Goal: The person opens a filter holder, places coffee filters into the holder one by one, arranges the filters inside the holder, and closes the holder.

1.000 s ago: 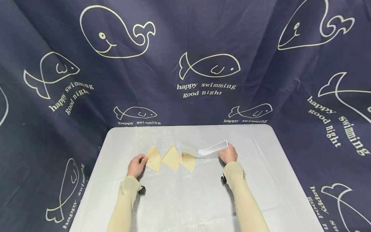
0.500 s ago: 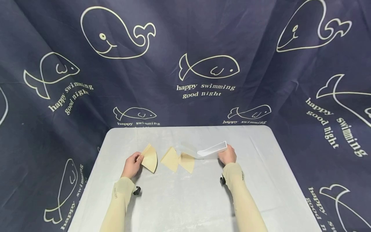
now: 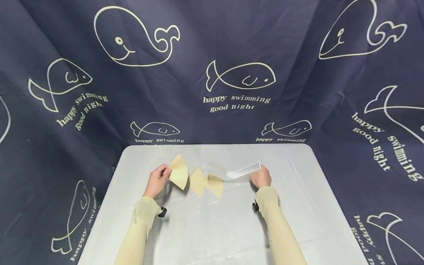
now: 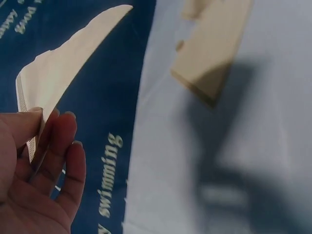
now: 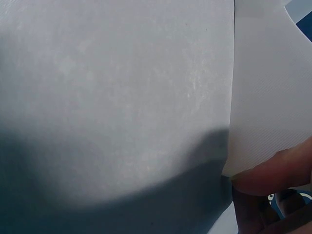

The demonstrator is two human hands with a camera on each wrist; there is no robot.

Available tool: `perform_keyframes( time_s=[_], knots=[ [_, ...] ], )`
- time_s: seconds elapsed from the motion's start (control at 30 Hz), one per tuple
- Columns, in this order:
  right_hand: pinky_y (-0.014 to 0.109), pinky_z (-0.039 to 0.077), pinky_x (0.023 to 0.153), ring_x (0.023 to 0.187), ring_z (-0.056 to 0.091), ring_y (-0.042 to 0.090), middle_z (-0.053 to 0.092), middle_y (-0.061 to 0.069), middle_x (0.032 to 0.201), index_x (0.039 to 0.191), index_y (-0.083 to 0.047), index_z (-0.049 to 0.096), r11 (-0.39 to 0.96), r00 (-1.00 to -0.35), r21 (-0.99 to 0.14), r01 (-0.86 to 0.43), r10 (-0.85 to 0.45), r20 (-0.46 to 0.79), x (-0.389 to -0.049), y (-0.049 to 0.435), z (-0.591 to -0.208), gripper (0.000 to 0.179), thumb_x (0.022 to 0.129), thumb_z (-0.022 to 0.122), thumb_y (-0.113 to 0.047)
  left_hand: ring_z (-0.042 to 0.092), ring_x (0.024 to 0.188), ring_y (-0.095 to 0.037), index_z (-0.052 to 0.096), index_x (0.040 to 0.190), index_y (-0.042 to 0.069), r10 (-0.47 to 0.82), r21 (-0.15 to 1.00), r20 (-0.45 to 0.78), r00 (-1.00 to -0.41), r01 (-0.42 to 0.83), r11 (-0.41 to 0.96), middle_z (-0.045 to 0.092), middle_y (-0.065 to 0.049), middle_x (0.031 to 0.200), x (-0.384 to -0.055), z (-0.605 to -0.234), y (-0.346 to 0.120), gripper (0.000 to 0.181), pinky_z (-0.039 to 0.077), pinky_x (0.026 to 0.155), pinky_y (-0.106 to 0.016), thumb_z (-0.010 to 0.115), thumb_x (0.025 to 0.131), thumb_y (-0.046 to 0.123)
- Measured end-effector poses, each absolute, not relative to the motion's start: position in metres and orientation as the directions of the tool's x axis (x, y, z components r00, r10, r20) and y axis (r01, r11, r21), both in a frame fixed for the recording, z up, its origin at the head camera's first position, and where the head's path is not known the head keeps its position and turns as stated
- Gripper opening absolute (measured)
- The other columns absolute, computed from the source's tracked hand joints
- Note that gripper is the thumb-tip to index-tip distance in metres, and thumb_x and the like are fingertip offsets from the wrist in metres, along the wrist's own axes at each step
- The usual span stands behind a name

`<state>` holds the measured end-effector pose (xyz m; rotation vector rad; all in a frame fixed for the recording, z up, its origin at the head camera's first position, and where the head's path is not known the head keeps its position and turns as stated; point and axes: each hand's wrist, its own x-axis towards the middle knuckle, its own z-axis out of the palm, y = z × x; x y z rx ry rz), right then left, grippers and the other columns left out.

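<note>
My left hand (image 3: 157,181) pinches the edge of a tan cone-shaped paper coffee filter (image 3: 179,173) between thumb and fingers, raised above the table. In the left wrist view that filter (image 4: 61,68) stands up from the fingertips, its crimped seam near the thumb. Two more filters, a middle one (image 3: 197,182) and a right one (image 3: 214,185), lie side by side just right of it. My right hand (image 3: 261,177) grips the right end of a white open-topped holder (image 3: 244,171). Its ribbed wall (image 5: 273,97) shows above the thumb in the right wrist view.
A white-covered table (image 3: 212,228) fills the lower middle. Dark blue fabric (image 3: 232,125) printed with fish and whales surrounds its back and sides. A faint translucent sheet or shadow lies left of the holder. Each wrist wears a small black device.
My left hand has drawn its filter left, apart from the other two, then lifted it up and back to the right. The right hand and the holder stay in place.
</note>
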<state>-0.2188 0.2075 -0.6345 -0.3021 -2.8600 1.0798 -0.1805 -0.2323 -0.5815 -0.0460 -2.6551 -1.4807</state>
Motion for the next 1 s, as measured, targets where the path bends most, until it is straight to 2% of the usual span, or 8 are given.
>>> perform_keyframes(
  time_s=[0.3,0.57,0.7,1.0],
  knots=[
    [0.062,0.055,0.089,0.103,0.070,0.046,0.075,0.024,0.106,0.108,0.002,0.073,0.741,-0.978,-0.657,0.139,0.206,0.025,-0.216,0.204,-0.638,0.034,0.077,0.061,0.001,0.060,0.082,-0.014,0.069,0.102,0.007,-0.008,0.876,0.157,-0.988,0.135,0.464,0.069,-0.007,0.089,-0.180,-0.560,-0.212,0.018,0.050,0.076,-0.025,0.063,0.105,0.023],
    [0.062,0.053,0.095,0.109,0.069,0.045,0.075,0.023,0.112,0.113,0.000,0.073,0.730,-0.980,-0.666,0.153,0.199,-0.007,-0.216,0.201,-0.635,0.029,0.086,0.064,-0.004,0.062,0.083,-0.011,0.070,0.101,0.006,-0.008,0.892,0.177,-0.984,0.156,0.425,0.071,-0.009,0.091,-0.186,-0.544,-0.195,0.018,0.051,0.078,-0.025,0.065,0.104,0.023],
    [0.061,0.053,0.096,0.110,0.069,0.045,0.075,0.023,0.113,0.115,0.000,0.073,0.736,-0.980,-0.659,0.158,0.200,-0.012,-0.216,0.200,-0.633,0.029,0.087,0.065,-0.004,0.062,0.083,-0.012,0.071,0.101,0.005,0.010,0.889,0.200,-0.980,0.186,0.419,0.072,-0.010,0.091,-0.190,-0.538,-0.184,0.018,0.051,0.079,-0.025,0.065,0.104,0.022],
    [0.061,0.054,0.094,0.108,0.069,0.045,0.075,0.024,0.111,0.113,0.002,0.072,0.742,-0.977,-0.649,0.168,0.213,-0.010,-0.217,0.206,-0.629,0.031,0.084,0.063,0.001,0.067,0.088,-0.016,0.071,0.102,0.006,0.081,0.893,0.212,-0.974,0.227,0.390,0.073,-0.010,0.093,-0.204,-0.521,-0.145,0.015,0.057,0.085,-0.037,0.064,0.104,0.020]
  ],
)
